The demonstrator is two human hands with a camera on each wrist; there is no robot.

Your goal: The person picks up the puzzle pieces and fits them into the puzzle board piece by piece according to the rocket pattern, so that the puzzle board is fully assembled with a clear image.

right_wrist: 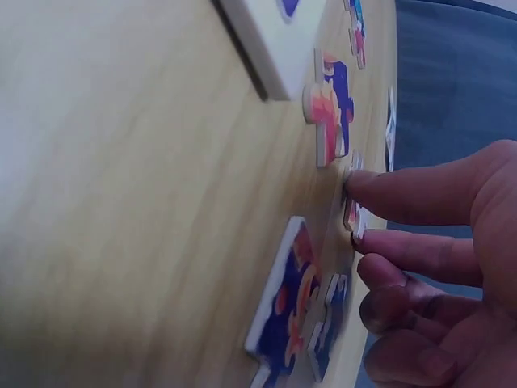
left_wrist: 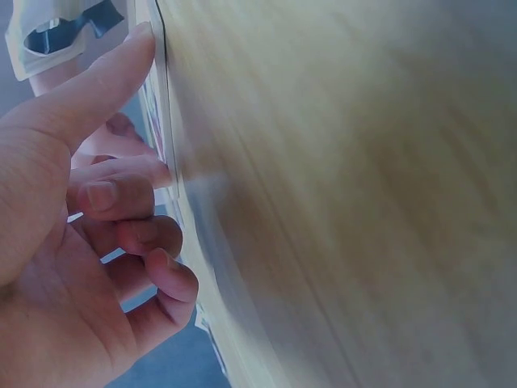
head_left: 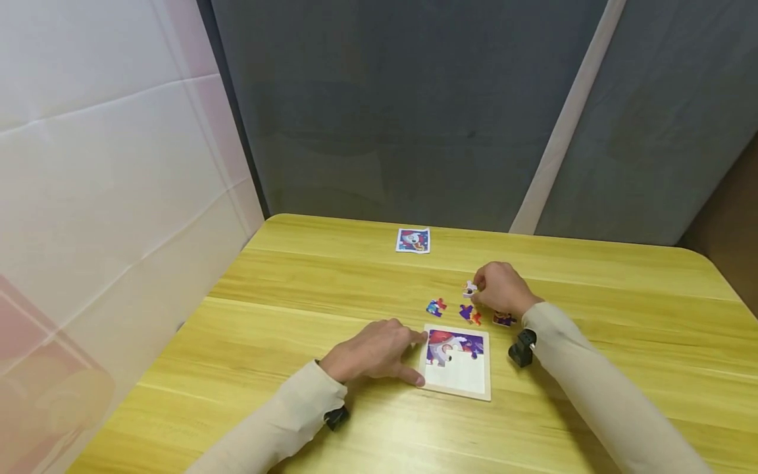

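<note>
A square wooden puzzle tray lies on the yellow table, its top rows filled with purple and red pieces. My left hand rests against the tray's left edge, thumb and a fingertip touching the rim. Beyond the tray, my right hand pinches a small white puzzle piece between thumb and finger, close to the tabletop. Three loose pieces lie near it: a blue-red one, a purple-orange one and a purple one.
A small picture card lies further back on the table. Grey curtains hang behind, and a white sheet stands at the left. The table's rounded right corner is in view.
</note>
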